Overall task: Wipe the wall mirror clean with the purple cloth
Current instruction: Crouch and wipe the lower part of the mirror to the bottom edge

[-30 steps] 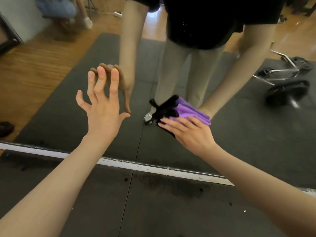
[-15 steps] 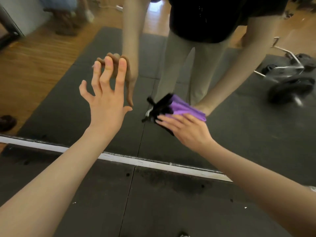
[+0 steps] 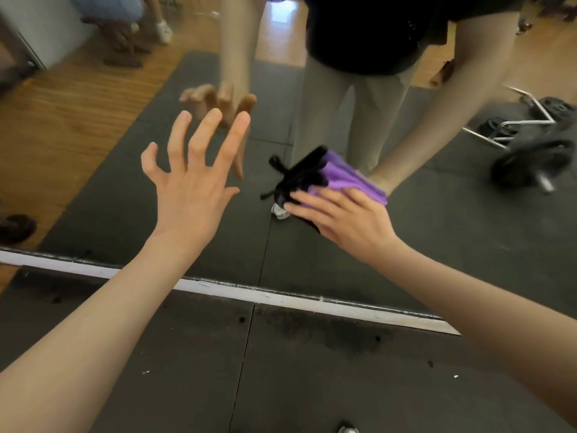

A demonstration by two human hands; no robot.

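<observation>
The wall mirror [image 3: 109,189] fills the upper part of the view down to its white bottom strip [image 3: 281,296]. My right hand [image 3: 346,220] presses the purple cloth [image 3: 346,179] flat against the glass near the middle. The cloth is bunched, with a black edge on its left side. My left hand [image 3: 193,189] is held up in front of the mirror with its fingers spread and nothing in it. Whether its fingertips touch the glass is unclear. Reflections of both arms and of legs in light trousers show in the glass.
Dark floor mats [image 3: 312,370] lie below the mirror. In the reflection I see wooden flooring [image 3: 62,114], a metal rack with weight plates [image 3: 537,135] at the right, and a person's feet [image 3: 162,29] at the top left.
My right hand has slid the cloth slightly down and left on the glass. My left hand has stayed up with its fingers spread, drifting a little rightward.
</observation>
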